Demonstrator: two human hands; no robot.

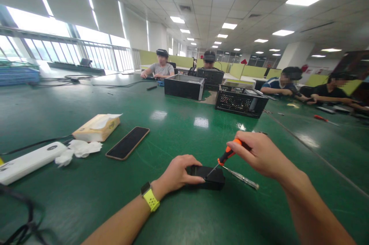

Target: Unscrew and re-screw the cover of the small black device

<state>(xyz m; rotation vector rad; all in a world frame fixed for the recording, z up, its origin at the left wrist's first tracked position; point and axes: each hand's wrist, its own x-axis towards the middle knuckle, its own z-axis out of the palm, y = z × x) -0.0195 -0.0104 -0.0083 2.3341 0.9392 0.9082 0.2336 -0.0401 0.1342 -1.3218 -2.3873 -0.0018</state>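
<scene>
A small black box-shaped device (pixel 215 177) lies on the green table (pixel 184 214). My left hand (pixel 180 174) grips its left end, thumb along the near side and fingers at the far side. Above and to the right, my right hand (pixel 255 150) is wrapped round the orange and black handle of a screwdriver (pixel 227 154). The screwdriver slants down to the left, and its tip meets the top of the device near my left thumb. A second screwdriver with a clear handle (pixel 245 179) lies just right of the device.
A phone (pixel 128 143), tissue pack (pixel 98 126), crumpled tissues (pixel 79 149) and white power strip (pixel 31 162) lie to the left. Two black computer cases (pixel 184 86) (pixel 241 100) stand farther back. Several people sit beyond, and a red screwdriver (pixel 321 118) lies at the right.
</scene>
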